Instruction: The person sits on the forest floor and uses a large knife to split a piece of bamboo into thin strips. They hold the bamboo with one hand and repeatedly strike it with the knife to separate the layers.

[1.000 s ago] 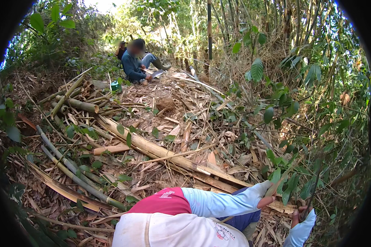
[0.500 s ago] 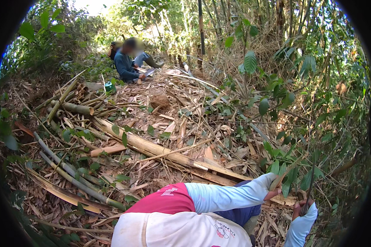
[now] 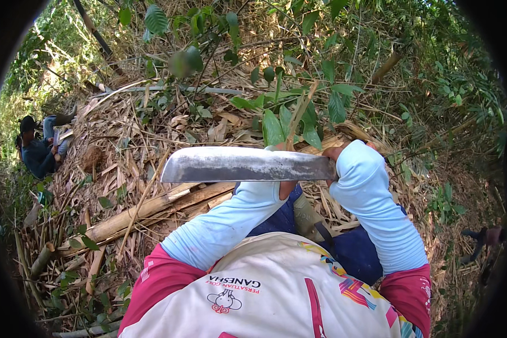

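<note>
On a slope strewn with dry leaf litter (image 3: 118, 143), the person's right hand (image 3: 339, 161) holds a machete (image 3: 239, 164), its grip closed around the handle end so that the handle itself is hidden. The broad, dull grey blade, paler along its upper part, extends leftward from that grip, nearly level across the view, to a blunt, slanted tip well apart from the fingers.

The left hand (image 3: 288, 189) lies behind the middle of the blade, as seen from above. A little of it shows just under the lower edge; the rest is covered, so I cannot tell how far its grip is closed. A thin brown strip (image 3: 300, 115) rises from behind the blade at that spot, slanting up and rightward among broad green leaves (image 3: 273, 128).

Light-blue sleeves (image 3: 236, 207) cover both forearms. Below the hands are dark-blue trousers (image 3: 355, 253) and a dull green boot (image 3: 308, 217). A split bamboo pole (image 3: 135, 214) lies on the litter to the left of the boot. Farther off, near the left rim, another person (image 3: 38, 158) in a dark cap sits on the ground.
</note>
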The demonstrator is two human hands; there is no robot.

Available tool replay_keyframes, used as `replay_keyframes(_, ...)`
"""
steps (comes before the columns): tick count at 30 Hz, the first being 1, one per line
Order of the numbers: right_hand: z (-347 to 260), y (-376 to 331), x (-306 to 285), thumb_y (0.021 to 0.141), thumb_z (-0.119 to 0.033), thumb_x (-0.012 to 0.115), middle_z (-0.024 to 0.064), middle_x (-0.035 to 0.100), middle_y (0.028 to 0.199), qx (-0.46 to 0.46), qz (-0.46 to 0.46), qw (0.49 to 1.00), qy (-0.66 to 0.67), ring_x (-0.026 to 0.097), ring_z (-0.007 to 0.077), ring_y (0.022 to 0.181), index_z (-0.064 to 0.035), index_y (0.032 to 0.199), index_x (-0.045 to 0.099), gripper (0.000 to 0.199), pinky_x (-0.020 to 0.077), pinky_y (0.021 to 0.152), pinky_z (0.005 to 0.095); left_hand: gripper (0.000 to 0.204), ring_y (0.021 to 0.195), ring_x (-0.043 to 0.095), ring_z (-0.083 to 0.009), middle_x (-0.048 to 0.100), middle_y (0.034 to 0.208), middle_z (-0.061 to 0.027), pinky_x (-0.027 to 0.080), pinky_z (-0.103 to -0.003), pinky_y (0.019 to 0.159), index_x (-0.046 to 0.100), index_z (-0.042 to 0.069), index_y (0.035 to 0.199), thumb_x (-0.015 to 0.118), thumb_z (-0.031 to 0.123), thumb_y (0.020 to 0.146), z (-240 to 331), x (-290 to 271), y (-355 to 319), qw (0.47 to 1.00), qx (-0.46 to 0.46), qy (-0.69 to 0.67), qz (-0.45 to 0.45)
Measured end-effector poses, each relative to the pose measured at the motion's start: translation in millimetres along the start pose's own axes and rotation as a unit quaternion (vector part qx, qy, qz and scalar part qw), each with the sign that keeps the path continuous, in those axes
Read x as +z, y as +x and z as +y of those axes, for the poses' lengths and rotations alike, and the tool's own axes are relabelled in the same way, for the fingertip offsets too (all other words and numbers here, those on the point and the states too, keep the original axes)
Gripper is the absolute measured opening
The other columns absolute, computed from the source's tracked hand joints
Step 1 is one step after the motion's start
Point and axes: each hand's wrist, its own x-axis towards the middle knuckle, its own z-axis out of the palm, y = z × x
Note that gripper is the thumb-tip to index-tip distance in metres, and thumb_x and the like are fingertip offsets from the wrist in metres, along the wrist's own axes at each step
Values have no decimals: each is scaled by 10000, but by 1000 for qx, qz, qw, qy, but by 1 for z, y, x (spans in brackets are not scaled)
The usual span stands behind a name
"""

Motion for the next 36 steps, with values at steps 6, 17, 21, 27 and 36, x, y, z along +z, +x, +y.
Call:
replay_keyframes(6,5,0,4,648,-197,665,63,643,727,-60,40,996,-55,633,279,745,-163,1007,667,360,418,715,447,286,951,583,-196,580,1012,-108,467,-335,895,494,23,1091,502,261,935,-14,9,1,996,-28,-59,-54)
replay_keyframes(17,8,-11,-12,639,-197,664,61,628,656,-77,41,993,-84,624,264,666,-135,950,672,317,425,702,445,351,909,624,-219,596,1036,-133,516,-317,834,475,-9,1166,480,256,936,-24,27,0,970,-174,-157,-65)
replay_keyframes(21,13,-14,-13,635,-199,656,92,633,677,-98,57,990,-83,623,288,684,-129,939,666,312,440,705,430,382,916,637,-243,589,1078,-150,547,-355,815,441,5,1236,486,232,931,-29,41,2,938,-220,-246,101)
replay_keyframes(27,17,-21,-15,586,-159,673,114,643,782,-21,-31,999,-36,623,313,724,-115,909,665,326,480,681,400,426,1016,606,-235,570,1169,-150,502,-357,905,401,0,1311,371,239,960,-51,1,-2,984,-142,-109,19)
replay_keyframes(36,38,-5,4,590,-119,696,128,641,804,54,-44,997,23,623,333,793,-76,896,651,313,506,701,379,305,957,620,-199,598,1072,-114,525,-315,846,489,24,1180,445,227,957,-73,-27,-5,981,-32,-163,100)
